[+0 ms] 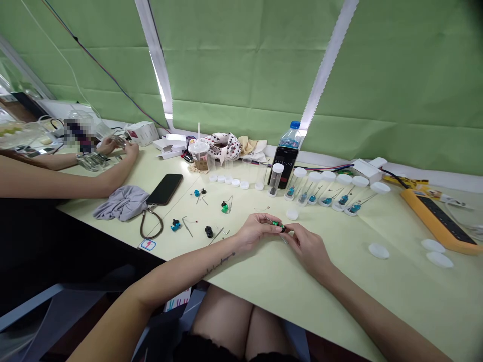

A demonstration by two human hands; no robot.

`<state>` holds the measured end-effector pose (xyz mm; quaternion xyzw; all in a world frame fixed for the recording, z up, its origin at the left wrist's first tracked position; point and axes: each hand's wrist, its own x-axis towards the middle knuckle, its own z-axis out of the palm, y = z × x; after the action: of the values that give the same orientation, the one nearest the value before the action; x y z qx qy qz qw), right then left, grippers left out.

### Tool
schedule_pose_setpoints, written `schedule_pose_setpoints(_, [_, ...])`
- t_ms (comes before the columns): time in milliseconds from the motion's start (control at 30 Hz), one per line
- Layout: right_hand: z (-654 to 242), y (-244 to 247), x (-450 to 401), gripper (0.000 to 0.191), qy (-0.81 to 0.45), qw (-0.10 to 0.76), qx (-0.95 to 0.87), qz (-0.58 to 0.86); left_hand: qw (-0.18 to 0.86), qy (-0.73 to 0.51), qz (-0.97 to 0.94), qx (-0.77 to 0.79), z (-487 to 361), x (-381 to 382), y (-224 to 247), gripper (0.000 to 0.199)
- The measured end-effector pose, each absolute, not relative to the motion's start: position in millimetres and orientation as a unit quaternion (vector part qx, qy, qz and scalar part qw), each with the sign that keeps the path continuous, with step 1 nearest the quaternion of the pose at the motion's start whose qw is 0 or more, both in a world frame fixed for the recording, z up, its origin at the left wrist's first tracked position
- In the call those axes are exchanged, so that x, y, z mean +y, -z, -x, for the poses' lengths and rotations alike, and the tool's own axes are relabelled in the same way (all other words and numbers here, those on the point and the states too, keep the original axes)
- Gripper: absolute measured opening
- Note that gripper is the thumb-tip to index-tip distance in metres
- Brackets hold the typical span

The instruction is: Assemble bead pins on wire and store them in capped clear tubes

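My left hand point(253, 232) pinches a small green and black part point(278, 225) just above the table. From the other side, the fingertips of my right hand point(310, 246) close on the black end of the same part. Thin metal pieces stick out near the fingers of both hands; my fingers hide most of their shape. Loose on the table to the left lie a green and black part point(225, 206), blue and black parts point(175, 224) and a black part point(209, 232), with bent metal hex keys point(187, 226) beside them. A white cap point(292, 214) lies just beyond my hands.
Several white-capped clear tubes point(326, 188) with blue parts stand behind my hands. A phone point(290, 158) with a timer leans on a water bottle point(291, 134). An orange power strip point(439, 221) lies right. At left are another person's hands point(119, 145) and a black phone point(165, 189).
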<state>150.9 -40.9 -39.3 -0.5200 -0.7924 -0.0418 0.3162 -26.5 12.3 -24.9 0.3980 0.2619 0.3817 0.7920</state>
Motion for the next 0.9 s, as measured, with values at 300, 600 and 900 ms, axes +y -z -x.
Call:
schedule_pose_setpoints(300, [-151.4,43.0,-39.7,0.023,0.042,0.321,-0.782,0.532,0.792,-0.385,-0.4,0.253,28.3,14.1,28.9,0.036])
schedule_pose_setpoints(600, [-150.3,41.4,-39.5,0.016,0.07,0.337,-0.794,0.501,0.79,-0.381,-0.409,0.254,28.7,13.7,29.6,0.037])
schedule_pose_setpoints(900, [-150.7,40.9,-39.8,0.019,0.058,0.329,-0.794,0.508,0.789,-0.381,-0.403,0.265,28.3,12.2,25.6,0.038])
